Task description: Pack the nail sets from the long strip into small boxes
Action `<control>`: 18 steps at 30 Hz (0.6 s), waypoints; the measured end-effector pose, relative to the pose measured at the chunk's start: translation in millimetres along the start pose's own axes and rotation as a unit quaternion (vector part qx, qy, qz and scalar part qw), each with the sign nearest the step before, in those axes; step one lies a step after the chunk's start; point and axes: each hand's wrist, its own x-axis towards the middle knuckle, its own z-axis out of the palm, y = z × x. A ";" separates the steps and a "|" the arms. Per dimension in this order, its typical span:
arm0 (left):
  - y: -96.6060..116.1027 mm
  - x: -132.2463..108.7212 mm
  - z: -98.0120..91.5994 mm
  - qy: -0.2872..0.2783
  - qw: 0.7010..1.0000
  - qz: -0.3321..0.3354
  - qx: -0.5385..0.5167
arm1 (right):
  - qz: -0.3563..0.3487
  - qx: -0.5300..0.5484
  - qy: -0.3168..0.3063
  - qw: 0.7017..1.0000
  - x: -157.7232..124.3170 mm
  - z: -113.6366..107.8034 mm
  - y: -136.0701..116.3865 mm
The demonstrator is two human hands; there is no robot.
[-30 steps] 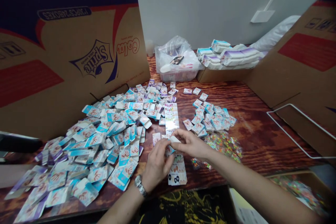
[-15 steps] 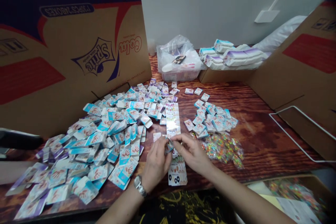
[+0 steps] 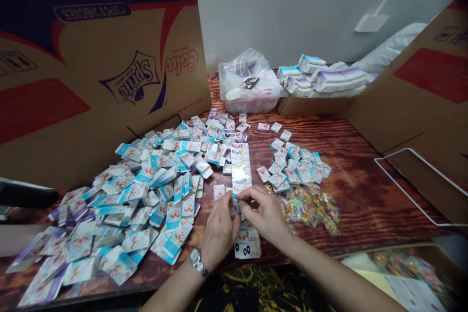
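My left hand [image 3: 219,229] and my right hand [image 3: 265,214] meet over the wooden table, both holding a small white-and-blue carton [image 3: 234,207] between the fingertips. Its details are mostly hidden by my fingers. Just above them lies a long printed sticker strip [image 3: 240,168], and a printed card [image 3: 247,244] lies below my right hand. A large heap of flat cartons with a red hand print [image 3: 146,195] spreads left of my left hand. A smaller heap [image 3: 292,165] lies to the right, above bagged colourful pieces [image 3: 310,210]. A wristwatch [image 3: 198,262] circles my left wrist.
The reddish wood table [image 3: 360,195] is walled by flattened Sprite cardboard [image 3: 91,73] at left and more cardboard [image 3: 413,78] at right. Behind stand a plastic tub with bags [image 3: 250,90] and stacked packs [image 3: 323,78]. A white wire frame [image 3: 413,185] lies right; a box of colourful pieces [image 3: 409,273] sits below the table edge.
My hands have drawn closer around the small carton, which has turned slightly between my fingers. The view has shifted slightly, and the heaps and strip are unmoved.
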 end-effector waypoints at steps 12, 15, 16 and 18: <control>5.3 8.2 -1.5 -0.018 1.000 -0.014 -0.006 | -0.156 -0.067 0.084 0.982 -33.0 21.0 17.9; 8.0 7.1 2.3 -0.018 0.999 -0.029 -0.011 | -0.116 -0.044 0.077 0.989 -35.1 26.5 20.7; 8.3 7.4 2.8 -0.021 0.999 -0.028 -0.015 | -0.104 -0.034 0.072 0.991 -34.0 26.3 22.7; 5.8 9.5 1.6 -0.048 0.998 -0.012 -0.038 | -0.078 -0.007 0.059 0.995 -28.4 18.8 31.0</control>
